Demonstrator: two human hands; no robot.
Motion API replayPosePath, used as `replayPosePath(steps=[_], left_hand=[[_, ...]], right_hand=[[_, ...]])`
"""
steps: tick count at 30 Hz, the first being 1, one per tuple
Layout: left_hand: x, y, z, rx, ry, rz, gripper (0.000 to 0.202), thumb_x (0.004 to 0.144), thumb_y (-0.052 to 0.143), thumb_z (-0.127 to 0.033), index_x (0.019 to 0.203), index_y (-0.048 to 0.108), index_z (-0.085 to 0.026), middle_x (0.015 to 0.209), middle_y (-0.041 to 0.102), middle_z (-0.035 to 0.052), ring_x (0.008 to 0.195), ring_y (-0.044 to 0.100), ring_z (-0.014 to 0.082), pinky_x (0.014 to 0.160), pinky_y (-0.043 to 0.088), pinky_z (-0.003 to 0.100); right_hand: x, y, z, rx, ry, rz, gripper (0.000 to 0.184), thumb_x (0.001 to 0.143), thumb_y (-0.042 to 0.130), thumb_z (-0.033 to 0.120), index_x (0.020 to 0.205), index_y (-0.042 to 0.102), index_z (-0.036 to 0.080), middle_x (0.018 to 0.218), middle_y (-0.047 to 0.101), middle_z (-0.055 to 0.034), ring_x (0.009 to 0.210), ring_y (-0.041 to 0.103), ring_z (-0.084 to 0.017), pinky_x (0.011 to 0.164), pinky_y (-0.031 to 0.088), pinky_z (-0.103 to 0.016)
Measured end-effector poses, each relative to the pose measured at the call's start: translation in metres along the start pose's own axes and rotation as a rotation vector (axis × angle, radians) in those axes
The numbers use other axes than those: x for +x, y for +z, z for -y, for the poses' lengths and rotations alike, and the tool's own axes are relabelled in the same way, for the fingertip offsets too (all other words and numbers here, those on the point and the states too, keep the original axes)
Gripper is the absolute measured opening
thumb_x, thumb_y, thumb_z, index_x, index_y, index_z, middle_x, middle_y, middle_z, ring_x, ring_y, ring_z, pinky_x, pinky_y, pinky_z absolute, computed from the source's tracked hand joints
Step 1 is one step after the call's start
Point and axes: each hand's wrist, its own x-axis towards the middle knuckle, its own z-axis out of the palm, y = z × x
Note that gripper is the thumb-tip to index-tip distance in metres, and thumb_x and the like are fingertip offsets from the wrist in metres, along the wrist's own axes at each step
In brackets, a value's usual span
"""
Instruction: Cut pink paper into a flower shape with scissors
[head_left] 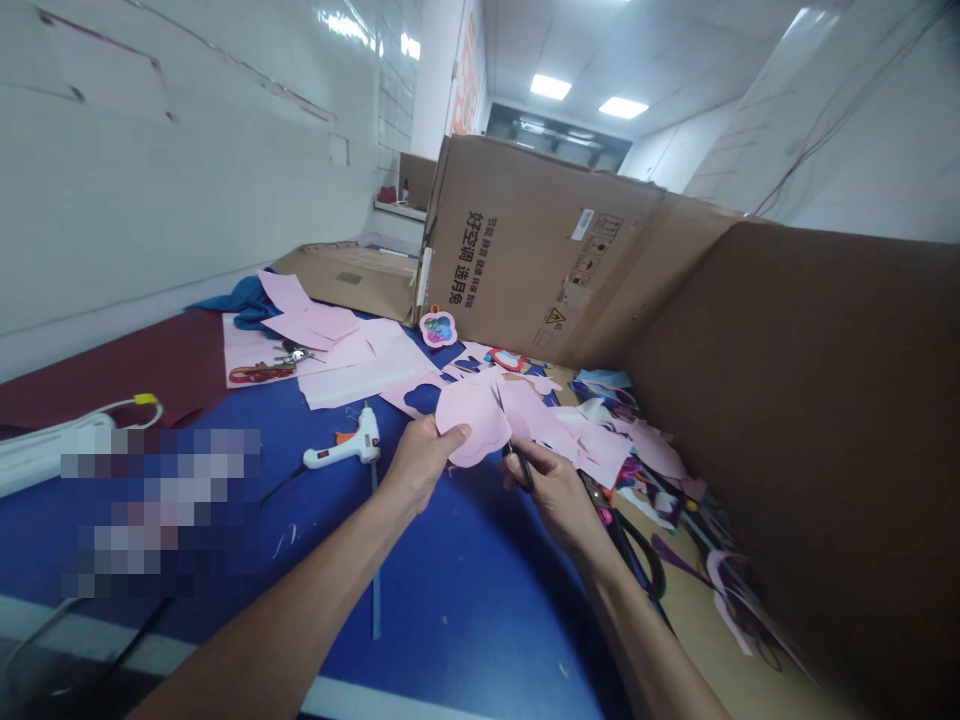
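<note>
My left hand [421,458] pinches a pink cut-out shape [474,422], thumb on top, holding it up over the blue surface [465,600]. My right hand [553,488] is closed round the dark handles of scissors [519,465], whose blades reach into the pink piece from the right. More pink sheets [352,355] and scraps lie just beyond both hands.
A white glue gun [346,447] lies left of my left hand. Red-handled scissors [262,372] rest on pink sheets at the back left. Big cardboard boxes [540,250] wall off the back and right. Coloured scraps and black scissors [637,540] are heaped at the right.
</note>
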Motion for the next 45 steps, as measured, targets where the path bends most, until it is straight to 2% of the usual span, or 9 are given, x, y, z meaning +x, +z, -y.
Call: replayPosePath(steps=[5, 8, 13, 19, 24, 31, 41, 45], left_hand=[[-0.001, 0.001, -0.001, 0.033, -0.016, 0.002, 0.045, 0.067, 0.086, -0.035, 0.104, 0.08, -0.009, 0.091, 0.08, 0.0128, 0.072, 0.07, 0.0214, 0.066, 0.054, 0.03], [-0.002, 0.001, -0.002, 0.037, -0.022, 0.011, 0.045, 0.067, 0.086, -0.035, 0.102, 0.08, -0.009, 0.088, 0.08, 0.0132, 0.069, 0.069, 0.0211, 0.063, 0.053, 0.029], [-0.002, 0.001, -0.002, 0.011, -0.018, 0.029, 0.045, 0.066, 0.086, -0.034, 0.103, 0.08, -0.009, 0.093, 0.08, 0.0133, 0.076, 0.072, 0.023, 0.07, 0.056, 0.032], [-0.001, -0.001, -0.001, 0.021, -0.021, 0.03, 0.043, 0.069, 0.084, -0.033, 0.106, 0.079, -0.01, 0.094, 0.08, 0.0133, 0.078, 0.072, 0.0233, 0.074, 0.057, 0.034], [0.001, -0.003, 0.002, 0.025, -0.021, 0.016, 0.042, 0.07, 0.084, -0.032, 0.106, 0.079, -0.01, 0.093, 0.08, 0.013, 0.077, 0.072, 0.0235, 0.072, 0.056, 0.034], [0.002, -0.003, -0.001, 0.006, -0.003, 0.043, 0.043, 0.068, 0.086, -0.033, 0.104, 0.079, -0.009, 0.094, 0.081, 0.0126, 0.081, 0.073, 0.0245, 0.078, 0.056, 0.035], [0.006, -0.011, -0.003, 0.062, 0.002, 0.043, 0.038, 0.07, 0.083, -0.032, 0.1, 0.079, -0.009, 0.089, 0.079, 0.0122, 0.074, 0.07, 0.0218, 0.072, 0.055, 0.033], [0.007, -0.012, -0.002, 0.08, 0.011, 0.039, 0.035, 0.071, 0.082, -0.032, 0.097, 0.079, -0.01, 0.085, 0.078, 0.0113, 0.066, 0.066, 0.0186, 0.063, 0.052, 0.03]], right_hand=[[0.0, 0.001, 0.004, -0.008, 0.003, -0.005, 0.052, 0.083, 0.08, 0.048, 0.128, 0.078, 0.024, 0.097, 0.074, -0.0042, 0.075, 0.056, -0.018, 0.077, 0.047, -0.033], [0.001, 0.001, 0.004, 0.011, -0.003, -0.004, 0.052, 0.082, 0.081, 0.05, 0.128, 0.078, 0.024, 0.094, 0.073, -0.0038, 0.077, 0.057, -0.019, 0.079, 0.048, -0.033], [0.001, 0.001, 0.003, 0.021, -0.011, 0.008, 0.054, 0.082, 0.081, 0.052, 0.127, 0.078, 0.023, 0.091, 0.072, -0.0041, 0.076, 0.056, -0.018, 0.077, 0.047, -0.032], [0.0, 0.001, 0.003, 0.005, -0.024, 0.002, 0.05, 0.084, 0.08, 0.053, 0.124, 0.08, 0.023, 0.078, 0.066, -0.0024, 0.077, 0.055, -0.02, 0.076, 0.045, -0.032], [0.0, 0.001, 0.005, -0.019, -0.02, -0.011, 0.05, 0.084, 0.079, 0.052, 0.124, 0.08, 0.022, 0.08, 0.067, -0.0032, 0.076, 0.055, -0.02, 0.076, 0.044, -0.033], [0.0, 0.001, 0.004, 0.023, -0.023, -0.001, 0.046, 0.083, 0.081, 0.05, 0.12, 0.081, 0.023, 0.083, 0.068, -0.002, 0.072, 0.053, -0.017, 0.073, 0.043, -0.032], [0.0, 0.002, 0.006, 0.02, -0.011, -0.009, 0.052, 0.081, 0.081, 0.049, 0.126, 0.08, 0.022, 0.082, 0.07, -0.0021, 0.07, 0.054, -0.017, 0.072, 0.045, -0.032], [0.0, 0.001, 0.006, 0.001, -0.016, 0.005, 0.051, 0.083, 0.079, 0.049, 0.128, 0.079, 0.024, 0.084, 0.072, -0.0025, 0.071, 0.055, -0.017, 0.073, 0.046, -0.032]])
